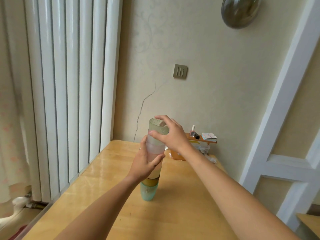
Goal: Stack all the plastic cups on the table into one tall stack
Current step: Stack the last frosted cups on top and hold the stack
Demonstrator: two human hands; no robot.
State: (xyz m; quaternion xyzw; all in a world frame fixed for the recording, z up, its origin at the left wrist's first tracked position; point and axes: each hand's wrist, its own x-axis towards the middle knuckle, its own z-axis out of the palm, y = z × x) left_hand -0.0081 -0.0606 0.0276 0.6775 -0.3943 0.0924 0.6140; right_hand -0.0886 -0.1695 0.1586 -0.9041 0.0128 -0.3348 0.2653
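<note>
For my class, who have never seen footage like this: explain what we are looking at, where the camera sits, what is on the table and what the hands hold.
The single picture comes from a camera worn on a person's head, looking down at bare hands. On the wooden table stands a stack of plastic cups, teal at the bottom. The left hand steadies its middle; the right hand grips the pale green top cup. Behind, by the wall, a small wooden shelf carries a nail polish bottle and cards.
</note>
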